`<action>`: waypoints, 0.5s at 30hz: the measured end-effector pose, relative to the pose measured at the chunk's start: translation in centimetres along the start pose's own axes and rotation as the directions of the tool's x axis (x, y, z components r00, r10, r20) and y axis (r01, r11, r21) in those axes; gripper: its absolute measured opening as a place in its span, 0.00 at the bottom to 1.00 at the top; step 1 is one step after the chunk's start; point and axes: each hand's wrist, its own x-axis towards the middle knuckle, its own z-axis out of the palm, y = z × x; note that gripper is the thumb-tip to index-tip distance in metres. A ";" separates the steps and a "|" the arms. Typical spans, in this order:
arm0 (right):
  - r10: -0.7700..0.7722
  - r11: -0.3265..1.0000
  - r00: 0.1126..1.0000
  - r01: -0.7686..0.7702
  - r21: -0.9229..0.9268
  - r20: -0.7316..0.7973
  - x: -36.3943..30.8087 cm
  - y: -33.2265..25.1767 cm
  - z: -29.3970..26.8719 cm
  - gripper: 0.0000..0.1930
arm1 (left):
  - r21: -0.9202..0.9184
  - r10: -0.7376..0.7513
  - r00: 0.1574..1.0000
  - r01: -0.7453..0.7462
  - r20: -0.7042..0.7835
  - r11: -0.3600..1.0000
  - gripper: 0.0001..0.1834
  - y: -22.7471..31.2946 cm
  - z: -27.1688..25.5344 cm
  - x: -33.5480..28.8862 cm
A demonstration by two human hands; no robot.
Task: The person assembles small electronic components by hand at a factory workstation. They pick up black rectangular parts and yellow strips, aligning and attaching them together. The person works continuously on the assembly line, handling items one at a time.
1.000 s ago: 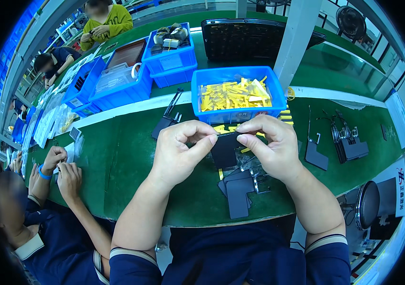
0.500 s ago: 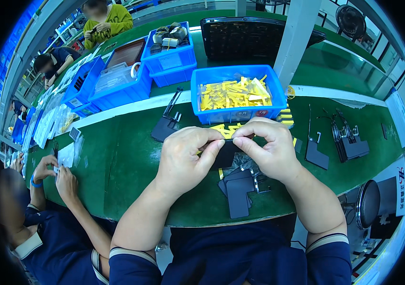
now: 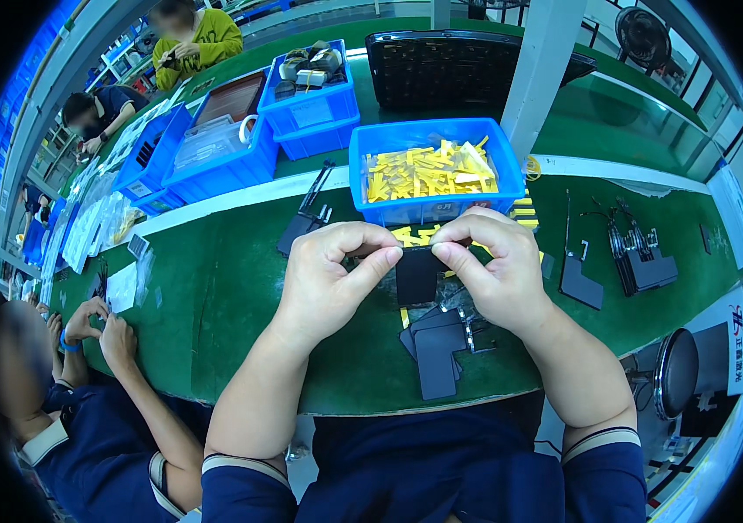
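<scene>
- At far left, a co-worker (image 3: 97,449) is reaching over the green table (image 3: 232,305).
- A dark part with cables (image 3: 297,233) is lying just left of the left hand (image 3: 332,275).
- The left fingers are pinching the top-left edge of a black flat piece (image 3: 416,281), which is hanging between both hands.
- Behind it, a blue bin (image 3: 371,213) is holding yellow strips (image 3: 428,174); nearer, dark panels (image 3: 437,357) are lying stacked.
- The right hand's (image 3: 498,270) fingers are pinching the piece's top-right edge.
- Rightward, an L-shaped dark part (image 3: 580,288) is lying on the table.
</scene>
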 end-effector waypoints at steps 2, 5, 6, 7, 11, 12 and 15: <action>-0.027 1.000 1.000 0.027 -0.009 0.011 0.0 0.1 0.0 0.03 | 0.058 0.025 1.000 -0.025 0.008 0.998 0.06 0.0 -0.2 0.0; -0.037 0.999 0.999 0.037 -0.021 0.020 -0.1 0.2 0.1 0.03 | 0.110 0.026 0.999 -0.029 0.030 0.993 0.06 0.2 -0.3 0.0; -0.036 0.999 0.999 0.036 -0.024 0.021 -0.1 0.1 0.1 0.03 | 0.117 0.026 0.999 -0.030 0.031 0.993 0.06 0.3 -0.3 0.0; -0.034 0.999 0.999 0.035 -0.028 0.021 -0.1 0.0 0.1 0.03 | 0.124 0.026 0.999 -0.030 0.032 0.992 0.06 0.3 -0.2 0.0; -0.013 0.999 1.000 0.013 -0.043 0.009 -0.1 0.0 0.1 0.03 | 0.039 -0.026 0.999 0.024 0.031 0.999 0.07 -0.1 0.0 0.1; -0.015 0.998 1.000 0.015 -0.054 0.007 0.0 -0.1 0.1 0.03 | -0.028 -0.018 1.000 0.018 -0.005 0.999 0.07 -0.2 0.2 0.1; -0.005 0.998 1.000 0.006 -0.058 0.010 -0.1 -0.1 0.1 0.03 | -0.096 0.024 0.998 -0.030 -0.057 0.995 0.07 0.0 0.7 0.2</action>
